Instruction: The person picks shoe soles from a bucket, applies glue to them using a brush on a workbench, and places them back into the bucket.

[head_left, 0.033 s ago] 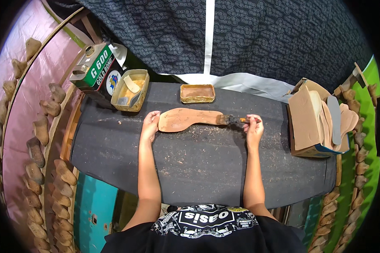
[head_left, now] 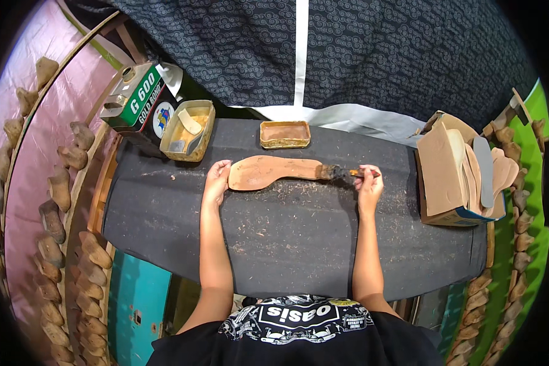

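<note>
A tan leather-like shoe sole lies sideways in front of me, its wide end to the left. My left hand is closed on that wide end, thumb and fingers pinching its edge. In my right hand is the handle of a brush, gripped between thumb and fingertips. Dark, clotted bristles meet the sole's narrow right end, where a brownish wet-looking patch shows. Just beyond the sole stands a small rectangular tray with a brown coating inside.
Back left, a metal can stands beside a crusted tub holding cut pieces. A cardboard box of upright soles is at right. Scraps dot the dark-covered table. Racks of shoe lasts flank both sides.
My right hand and the brush have shifted slightly to the right along the sole's narrow end. My left hand and the sole are almost unmoved.
</note>
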### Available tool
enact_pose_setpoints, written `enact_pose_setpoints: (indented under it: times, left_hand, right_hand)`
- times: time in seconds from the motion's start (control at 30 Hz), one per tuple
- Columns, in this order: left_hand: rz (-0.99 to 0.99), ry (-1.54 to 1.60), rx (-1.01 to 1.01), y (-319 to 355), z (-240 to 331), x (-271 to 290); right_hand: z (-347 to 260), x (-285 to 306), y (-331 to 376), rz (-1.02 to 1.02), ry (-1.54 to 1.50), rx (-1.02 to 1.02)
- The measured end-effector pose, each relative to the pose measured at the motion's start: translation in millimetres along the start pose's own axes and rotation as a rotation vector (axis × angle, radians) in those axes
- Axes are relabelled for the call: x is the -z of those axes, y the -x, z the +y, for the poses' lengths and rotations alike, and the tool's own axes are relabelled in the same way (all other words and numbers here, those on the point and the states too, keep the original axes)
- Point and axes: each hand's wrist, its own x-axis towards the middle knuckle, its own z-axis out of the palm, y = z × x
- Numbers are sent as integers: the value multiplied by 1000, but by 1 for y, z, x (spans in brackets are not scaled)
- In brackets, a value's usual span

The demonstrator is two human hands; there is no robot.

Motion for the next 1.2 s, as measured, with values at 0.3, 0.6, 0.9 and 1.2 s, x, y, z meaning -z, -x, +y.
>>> enact_pose_setpoints:
  times: [0.3, 0.6, 0.9, 1.2]
  left_hand:
    - [9, 24, -19, -1, 2, -4]
    - [-8, 30, -51, 1, 3, -2]
    - [18, 28, -43, 2, 5, -6]
    - [23, -11, -51, 1, 5, -7]
  right_hand:
    - [6, -31, 15, -232, -171, -114]
    - [3, 1, -1, -47, -13, -31]
    - [4, -11, 5, -95, -164, -52]
    - [7, -4, 2, 83, 48, 69]
